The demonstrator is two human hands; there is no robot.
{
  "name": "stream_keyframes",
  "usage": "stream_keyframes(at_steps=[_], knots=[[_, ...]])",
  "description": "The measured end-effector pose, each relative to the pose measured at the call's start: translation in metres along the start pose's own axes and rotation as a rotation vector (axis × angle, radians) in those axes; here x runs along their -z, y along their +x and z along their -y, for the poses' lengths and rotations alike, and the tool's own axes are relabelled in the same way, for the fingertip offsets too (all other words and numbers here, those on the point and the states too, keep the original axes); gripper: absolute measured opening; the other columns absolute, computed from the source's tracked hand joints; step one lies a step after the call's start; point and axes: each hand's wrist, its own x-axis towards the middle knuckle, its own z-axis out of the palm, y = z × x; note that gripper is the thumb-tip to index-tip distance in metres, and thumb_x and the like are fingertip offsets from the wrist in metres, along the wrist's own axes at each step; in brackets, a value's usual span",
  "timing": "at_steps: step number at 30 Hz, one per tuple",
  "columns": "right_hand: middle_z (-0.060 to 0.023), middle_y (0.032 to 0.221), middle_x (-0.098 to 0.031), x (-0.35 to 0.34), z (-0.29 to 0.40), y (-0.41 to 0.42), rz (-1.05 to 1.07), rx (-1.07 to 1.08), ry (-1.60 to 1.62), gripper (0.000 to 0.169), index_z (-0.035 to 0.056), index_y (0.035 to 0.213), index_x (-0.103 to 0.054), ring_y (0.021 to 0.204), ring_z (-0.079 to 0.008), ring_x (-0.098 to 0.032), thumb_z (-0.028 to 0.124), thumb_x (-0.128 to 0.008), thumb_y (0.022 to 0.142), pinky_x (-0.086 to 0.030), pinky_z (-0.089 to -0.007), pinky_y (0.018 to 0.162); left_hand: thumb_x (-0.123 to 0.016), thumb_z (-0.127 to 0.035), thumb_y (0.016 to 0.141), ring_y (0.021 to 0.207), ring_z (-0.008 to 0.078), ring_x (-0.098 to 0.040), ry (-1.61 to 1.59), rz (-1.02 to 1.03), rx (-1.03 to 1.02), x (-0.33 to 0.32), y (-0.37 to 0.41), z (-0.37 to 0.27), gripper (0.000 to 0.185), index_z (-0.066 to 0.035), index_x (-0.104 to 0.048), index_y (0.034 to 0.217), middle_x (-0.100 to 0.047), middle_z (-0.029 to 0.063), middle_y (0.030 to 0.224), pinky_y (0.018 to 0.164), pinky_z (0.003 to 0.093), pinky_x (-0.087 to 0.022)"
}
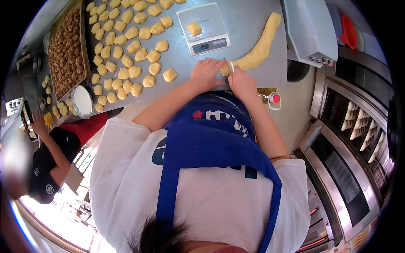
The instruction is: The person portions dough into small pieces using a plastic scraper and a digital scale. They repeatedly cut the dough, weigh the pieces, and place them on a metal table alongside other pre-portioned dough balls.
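My right hand grips a dough scraper, whose blade stands at the near end of a long roll of yellow dough. Beside it, my left hand rests with its fingers at the cut end piece; it holds nothing that I can make out. Beyond my hands is a white digital scale with one dough piece on its plate. Many dough pieces lie in loose rows on the metal worktable to the left.
A tray of brown filling balls and a bowl of white powder are at the left. A co-worker in dark clothes stands there. A white machine borders the table's right side; an oil bottle and ovens are nearby.
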Motion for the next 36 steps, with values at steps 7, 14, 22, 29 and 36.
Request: stream_keyframes(at_steps=[7, 14, 22, 29, 36], knots=[[-0.0266, 0.099, -0.066, -0.004, -0.025, -0.010, -0.077, 0.061, 0.433, 0.037, -0.0023, 0.112, -0.058, 0.092, -0.0453, -0.063, 0.026, -0.048, 0.091, -0.048, -0.0545, 0.082, -0.081, -0.034, 0.072, 0.102, 0.0276, -0.060, -0.265, -0.167, 0.197, -0.016, -0.012, 0.013, 0.056, -0.009, -0.065, 0.119, -0.066, 0.0085, 0.106, 0.087, 0.0411, -0.049], [-0.0274, 0.088, -0.066, 0.013, -0.023, -0.027, -0.100, -0.004, 0.201, 0.035, -0.0031, 0.105, -0.058, 0.081, -0.0460, -0.064, 0.028, -0.048, 0.092, -0.050, -0.0548, 0.075, -0.083, -0.031, 0.070, 0.092, 0.0314, -0.062, -0.133, -0.468, 0.040, 0.043, 0.036, 0.027, 0.047, -0.007, -0.070, 0.108, -0.069, 0.0102, 0.097, 0.084, 0.0411, -0.048], [-0.0220, 0.076, -0.067, 0.021, -0.019, -0.029, -0.166, 0.108, 0.056, 0.028, -0.0006, 0.102, -0.059, 0.070, -0.0409, -0.066, 0.025, -0.051, 0.091, -0.053, -0.0510, 0.065, -0.077, -0.038, 0.076, 0.115, 0.0299, -0.055, 0.297, -0.316, 0.366, 0.066, 0.076, 0.067, 0.056, -0.012, -0.064, 0.123, -0.065, 0.0066, 0.118, 0.096, 0.0452, -0.043], [-0.0175, 0.076, -0.068, 0.012, -0.013, -0.031, -0.114, 0.103, 0.011, 0.024, 0.0046, 0.105, -0.058, 0.069, -0.0378, -0.067, 0.024, -0.052, 0.092, -0.053, -0.0491, 0.062, -0.078, -0.019, 0.072, 0.112, 0.0274, -0.056, -0.159, -0.149, 0.004, 0.033, 0.012, 0.040, 0.050, -0.011, -0.064, 0.118, -0.066, 0.0049, 0.111, 0.094, 0.0415, -0.044], [-0.0154, 0.081, -0.068, -0.002, 0.002, -0.030, -0.001, 0.230, -0.141, 0.010, 0.0045, 0.093, -0.054, 0.071, -0.0362, -0.068, 0.014, -0.051, 0.089, -0.054, -0.0484, 0.062, -0.082, -0.022, 0.068, 0.105, 0.0277, -0.059, -0.111, -0.079, 0.038, -0.001, -0.024, 0.017, 0.051, -0.010, -0.065, 0.114, -0.065, 0.0054, 0.110, 0.089, 0.0392, -0.047]])
